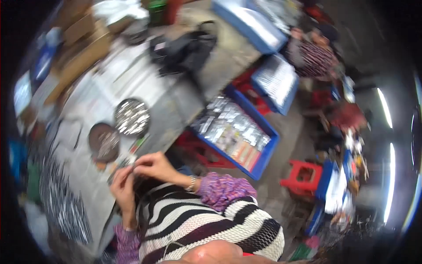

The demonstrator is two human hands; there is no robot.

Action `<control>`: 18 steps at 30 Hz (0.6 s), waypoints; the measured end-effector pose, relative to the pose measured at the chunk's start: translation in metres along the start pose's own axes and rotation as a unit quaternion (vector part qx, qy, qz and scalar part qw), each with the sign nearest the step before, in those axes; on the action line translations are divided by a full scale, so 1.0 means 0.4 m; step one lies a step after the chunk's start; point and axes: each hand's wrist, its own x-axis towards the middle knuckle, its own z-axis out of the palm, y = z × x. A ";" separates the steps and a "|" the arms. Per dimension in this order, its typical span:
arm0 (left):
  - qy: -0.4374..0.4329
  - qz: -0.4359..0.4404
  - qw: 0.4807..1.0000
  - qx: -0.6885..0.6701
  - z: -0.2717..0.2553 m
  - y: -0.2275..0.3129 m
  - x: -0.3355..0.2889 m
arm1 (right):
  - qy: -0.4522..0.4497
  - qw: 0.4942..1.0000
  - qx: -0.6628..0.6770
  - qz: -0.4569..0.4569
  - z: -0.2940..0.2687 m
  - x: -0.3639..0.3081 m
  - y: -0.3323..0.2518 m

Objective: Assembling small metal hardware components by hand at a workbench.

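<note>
My left hand (123,189) and my right hand (157,167) meet over the near edge of the table (90,193). Both have their fingers pinched together at a small piece that blur and the fingers hide; I cannot make out its kind. Just beyond them stands a brown round dish (95,134) with small pieces in it. Touching or close beside it is a round metal bowl (117,118) filled with shiny metal pieces. Several small coloured items, too blurred to name, lie between the dish and my fingertips.
Thin metal rods (66,204) lie heaped at the left. A black bag (184,50) sits farther back. To the right, a blue crate (273,141) holds shiny pieces, with a red stool (303,177) beyond. Another person (314,57) sits at the far right.
</note>
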 end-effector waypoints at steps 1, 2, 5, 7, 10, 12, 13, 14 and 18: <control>-0.001 -0.013 1.000 0.008 0.005 0.006 -0.002 | 0.008 0.998 -0.048 -0.026 -0.005 -0.001 0.001; 0.002 -0.018 0.999 -0.029 0.011 0.019 -0.001 | 0.005 0.999 -0.038 0.005 -0.008 0.002 0.016; 0.019 0.004 1.000 -0.010 0.007 0.018 -0.012 | 0.024 0.999 0.029 0.029 0.010 -0.006 0.014; 0.024 -0.005 0.999 -0.039 0.006 0.007 -0.020 | 0.048 0.995 0.078 0.037 0.015 -0.007 0.029; 0.023 -0.024 0.997 -0.064 0.006 0.001 -0.030 | 0.028 0.996 0.081 0.006 0.014 -0.003 0.024; 0.022 -0.021 0.997 -0.074 0.007 0.002 -0.028 | 0.020 0.996 0.085 0.008 0.014 0.001 0.023; 0.016 -0.030 0.996 -0.078 0.006 -0.002 -0.027 | 0.013 0.996 0.087 0.010 0.015 0.002 0.022; 0.012 -0.039 0.996 -0.083 0.007 -0.005 -0.027 | 0.023 0.996 0.089 0.006 0.015 0.005 0.016; 0.009 -0.059 0.989 -0.138 0.015 -0.010 -0.025 | 0.018 0.988 -0.120 -0.099 0.016 0.010 0.003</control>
